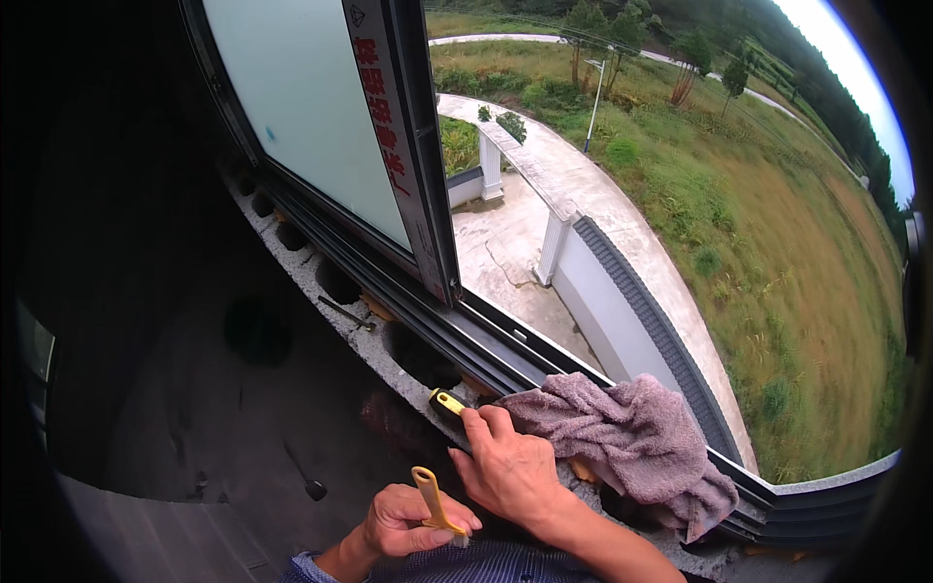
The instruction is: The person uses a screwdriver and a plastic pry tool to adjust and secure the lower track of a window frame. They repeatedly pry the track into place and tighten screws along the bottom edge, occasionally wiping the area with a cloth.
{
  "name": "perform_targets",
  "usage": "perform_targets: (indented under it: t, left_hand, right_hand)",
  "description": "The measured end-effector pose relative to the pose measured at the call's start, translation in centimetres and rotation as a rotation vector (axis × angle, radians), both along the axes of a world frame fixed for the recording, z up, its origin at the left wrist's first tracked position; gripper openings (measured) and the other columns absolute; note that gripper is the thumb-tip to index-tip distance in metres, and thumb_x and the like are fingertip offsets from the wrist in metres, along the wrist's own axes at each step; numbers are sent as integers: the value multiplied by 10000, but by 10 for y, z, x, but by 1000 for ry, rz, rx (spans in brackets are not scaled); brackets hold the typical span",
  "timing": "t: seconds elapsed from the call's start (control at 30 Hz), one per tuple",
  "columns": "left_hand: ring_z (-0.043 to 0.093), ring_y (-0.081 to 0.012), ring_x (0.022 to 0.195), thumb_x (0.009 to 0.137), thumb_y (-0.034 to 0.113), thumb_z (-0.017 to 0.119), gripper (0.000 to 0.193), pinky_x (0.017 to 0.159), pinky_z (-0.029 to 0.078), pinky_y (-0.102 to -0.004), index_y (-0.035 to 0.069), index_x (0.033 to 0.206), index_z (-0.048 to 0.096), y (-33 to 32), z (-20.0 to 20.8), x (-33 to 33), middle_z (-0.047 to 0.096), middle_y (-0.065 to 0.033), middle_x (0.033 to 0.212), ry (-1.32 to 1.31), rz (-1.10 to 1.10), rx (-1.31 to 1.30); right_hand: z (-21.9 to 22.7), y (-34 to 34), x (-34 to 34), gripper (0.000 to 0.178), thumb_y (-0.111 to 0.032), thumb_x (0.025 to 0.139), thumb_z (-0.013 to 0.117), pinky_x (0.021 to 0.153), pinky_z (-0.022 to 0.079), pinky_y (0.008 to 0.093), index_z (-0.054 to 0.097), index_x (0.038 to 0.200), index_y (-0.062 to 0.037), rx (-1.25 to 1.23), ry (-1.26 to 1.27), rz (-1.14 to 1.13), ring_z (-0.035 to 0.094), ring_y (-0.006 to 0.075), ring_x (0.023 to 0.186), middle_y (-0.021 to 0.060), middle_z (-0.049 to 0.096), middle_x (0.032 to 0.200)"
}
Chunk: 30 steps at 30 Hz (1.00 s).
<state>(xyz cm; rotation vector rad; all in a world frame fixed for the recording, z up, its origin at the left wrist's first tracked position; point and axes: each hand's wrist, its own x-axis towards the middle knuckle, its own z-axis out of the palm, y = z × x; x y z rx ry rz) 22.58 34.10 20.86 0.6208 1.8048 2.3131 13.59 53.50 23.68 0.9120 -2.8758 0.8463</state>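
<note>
1. Nearest the viewer, at the bottom edge, the left hand [413, 520] comes out of a blue striped sleeve [486, 565]. Its fingers are curled shut around a small yellow-handled tool [433, 505], whose looped handle stands up above the fist. The working end is hidden beside the thumb, so its kind cannot be told.

2. Just above and to the right, the right hand [507, 466] reaches forward from the lower right. Its fingers are closed over the shaft of a yellow-and-black screwdriver handle [448, 402], which pokes out past the fingertips toward the upper left. The hand rests at the edge of the sill.

3. Touching the right hand's knuckles on the right, a crumpled mauve towel [632, 442] lies draped over the dark window track [505, 360] and hangs down on the near side.

4. Left of the hands, a grey concrete sill [330, 301] with a row of round holes runs diagonally up to the left, alongside the track. A thin dark tool [345, 313] lies on it.

5. Below the sill is a dim, dark floor [194, 418], with a small long-handled object [306, 476] lying on it.

6. Beyond the track stands a sliding window sash [408, 146] with frosted glass [301, 107] and a strip of red lettering on its frame.

7. Farthest off, through the open window and far below, are a paved yard [505, 243], a white boundary wall [612, 301], a lamp post [595, 102], grassland [777, 243] and trees.
</note>
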Motion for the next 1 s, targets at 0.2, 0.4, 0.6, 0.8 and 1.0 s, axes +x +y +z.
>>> perform_targets:
  t: [0.2, 0.4, 0.6, 0.8, 1.0]
  left_hand:
    - [818, -230, 931, 962, -8, 743, 260, 863, 632, -317, -80, 1211, 760, -1, 6, -8, 827, -170, 1000, -80, -110, -99]
    - [787, -180, 863, 945, -5, 701, 201, 796, 606, -295, -37, 1142, 674, 1, -9, -16, 823, -148, 1024, -173, -255, -66]
    - [743, -143, 774, 946, 45, 704, 147, 739, 587, -283, 15, 1084, 661, 4, 0, -27, 787, -69, 904, -188, -131, -180]
    - [702, -201, 629, 930, 38, 756, 97, 595, 557, -313, 11, 987, 682, 33, -24, -45, 713, -75, 771, 258, 279, -497]
    - [701, -314, 671, 901, 67, 803, 172, 597, 571, -388, -4, 1001, 683, 62, -40, -70, 692, -112, 801, 664, 498, -545]
  right_hand:
    - [-27, -12, -15, 559, -131, 883, 698, 516, 587, 373, 562, 1384, 76, 210, 145, -78, 752, 237, 637, 150, 618, 992]
    - [-13, -2, -15, 528, -135, 904, 699, 501, 587, 415, 554, 1368, 72, 110, 77, -6, 732, 316, 594, 200, 620, 992]
    - [66, 52, -27, 584, -73, 821, 813, 559, 593, 384, 569, 1341, 30, -433, 8, -207, 710, 260, 672, 150, 656, 1016]
    - [130, 88, -47, 457, 18, 857, 825, 675, 591, 243, 575, 1240, -2, -1144, -384, -447, 683, 100, 766, 83, 696, 1054]
    - [128, 81, -102, 322, 0, 914, 849, 788, 601, 274, 640, 1158, -6, -1168, -558, -284, 708, 118, 886, 75, 735, 1029]
